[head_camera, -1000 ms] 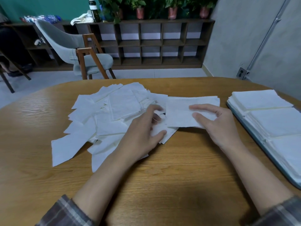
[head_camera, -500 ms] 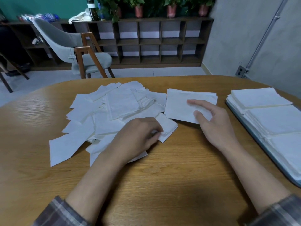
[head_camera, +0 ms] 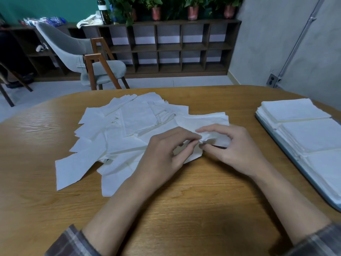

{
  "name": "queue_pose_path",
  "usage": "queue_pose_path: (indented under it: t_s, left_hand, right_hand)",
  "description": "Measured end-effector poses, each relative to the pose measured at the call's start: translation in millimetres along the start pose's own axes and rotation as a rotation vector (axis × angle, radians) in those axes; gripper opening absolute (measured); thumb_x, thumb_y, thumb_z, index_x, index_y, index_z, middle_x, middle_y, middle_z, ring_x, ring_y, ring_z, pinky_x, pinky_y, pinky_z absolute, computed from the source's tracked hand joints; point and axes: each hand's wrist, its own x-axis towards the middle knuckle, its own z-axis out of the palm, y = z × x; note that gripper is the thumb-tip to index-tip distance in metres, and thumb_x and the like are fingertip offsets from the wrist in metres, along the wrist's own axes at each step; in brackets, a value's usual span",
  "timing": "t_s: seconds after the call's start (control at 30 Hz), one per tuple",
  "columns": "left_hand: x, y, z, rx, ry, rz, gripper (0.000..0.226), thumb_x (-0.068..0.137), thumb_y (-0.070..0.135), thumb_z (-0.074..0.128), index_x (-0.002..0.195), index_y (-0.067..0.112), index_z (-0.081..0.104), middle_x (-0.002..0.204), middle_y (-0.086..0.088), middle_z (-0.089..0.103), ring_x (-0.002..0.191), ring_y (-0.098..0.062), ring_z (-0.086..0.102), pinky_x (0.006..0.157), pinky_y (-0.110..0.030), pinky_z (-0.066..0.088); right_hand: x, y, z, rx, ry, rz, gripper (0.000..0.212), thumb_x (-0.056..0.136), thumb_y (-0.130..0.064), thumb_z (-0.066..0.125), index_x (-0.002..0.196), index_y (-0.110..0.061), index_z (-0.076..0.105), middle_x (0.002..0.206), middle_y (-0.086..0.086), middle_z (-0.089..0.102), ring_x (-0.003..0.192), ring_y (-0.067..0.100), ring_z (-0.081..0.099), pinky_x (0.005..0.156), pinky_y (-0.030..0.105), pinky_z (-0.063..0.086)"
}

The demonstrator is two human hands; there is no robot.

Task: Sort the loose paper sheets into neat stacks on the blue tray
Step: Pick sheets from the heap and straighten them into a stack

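Both hands have closed in together since a moment ago: over the wooden desk [head_camera: 184, 200], my left hand [head_camera: 166, 154] and right hand [head_camera: 234, 150] pinch one crumpled white paper sheet [head_camera: 206, 137] between them. Beyond, leftward, lies the loose white sheet pile [head_camera: 125, 135]; neat white stacks [head_camera: 310, 135] fill the blue tray [head_camera: 304, 173], right.

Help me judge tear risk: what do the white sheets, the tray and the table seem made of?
White square paper sheets: thin, soft, matte tissue-like paper; one crumples where pinched. Flat blue-grey tray: probably smooth plastic, judging by its even rim. Oval brown table: wood or veneer, visible grain, satin sheen.
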Motion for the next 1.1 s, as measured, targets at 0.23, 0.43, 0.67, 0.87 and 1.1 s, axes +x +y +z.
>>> queue_pose_path:
  t_s: [0.23, 0.43, 0.67, 0.87, 1.1]
  left_hand:
    - [0.3, 3.6, 2.2, -0.045, 0.035, -0.049, 0.012, 0.100, 0.008, 0.072, 0.109, 0.010, 0.079, 0.102, 0.005, 0.076, 0.096, -0.005, 0.070, 0.082, -0.016, 0.053]
    - [0.6, 6.4, -2.3, -0.057, 0.012, -0.126, 0.032, 0.094, 0.026, 0.081, 0.124, 0.018, 0.073, 0.107, 0.011, 0.075, 0.107, 0.000, 0.068, 0.090, -0.019, 0.054]
    - [7.4, -0.4, -16.2, -0.221, 0.003, -0.402, 0.007, 0.098, 0.019, 0.075, 0.100, 0.020, 0.082, 0.097, 0.015, 0.079, 0.098, -0.004, 0.072, 0.086, -0.021, 0.053]
    - [10.5, 6.0, -22.8, -0.410, -0.070, -0.527, 0.009, 0.096, 0.022, 0.076, 0.096, 0.019, 0.085, 0.098, 0.012, 0.081, 0.100, -0.009, 0.075, 0.091, -0.031, 0.058]
    - [10.1, 8.1, -21.9, -0.421, -0.074, -0.579, 0.012, 0.097, 0.021, 0.076, 0.092, 0.017, 0.086, 0.092, 0.010, 0.081, 0.093, -0.011, 0.076, 0.082, -0.032, 0.057]
  right_hand:
    - [-1.8, -1.7, 0.0, 0.020, 0.018, -0.020, 0.024, 0.082, -0.030, 0.087, 0.105, -0.034, 0.081, 0.104, -0.024, 0.077, 0.108, 0.001, 0.070, 0.098, 0.028, 0.051]
    - [0.3, -0.1, 3.6, 0.076, 0.062, -0.035, 0.010, 0.094, -0.020, 0.078, 0.100, -0.026, 0.083, 0.095, -0.013, 0.080, 0.096, 0.011, 0.074, 0.086, 0.038, 0.055]
    - [1.0, -1.9, -10.9, 0.346, 0.056, 0.095, 0.007, 0.091, -0.018, 0.079, 0.097, -0.016, 0.082, 0.092, 0.001, 0.080, 0.085, 0.016, 0.075, 0.072, 0.025, 0.054]
    - [0.4, -4.2, -18.0, 0.581, -0.086, 0.140, 0.027, 0.081, -0.044, 0.076, 0.096, -0.023, 0.084, 0.103, 0.004, 0.081, 0.094, 0.019, 0.077, 0.078, 0.023, 0.057]
    - [-1.1, -10.7, -12.5, 0.535, -0.023, 0.170, 0.021, 0.092, -0.023, 0.071, 0.097, -0.005, 0.082, 0.100, 0.007, 0.082, 0.088, 0.016, 0.077, 0.073, 0.020, 0.057]
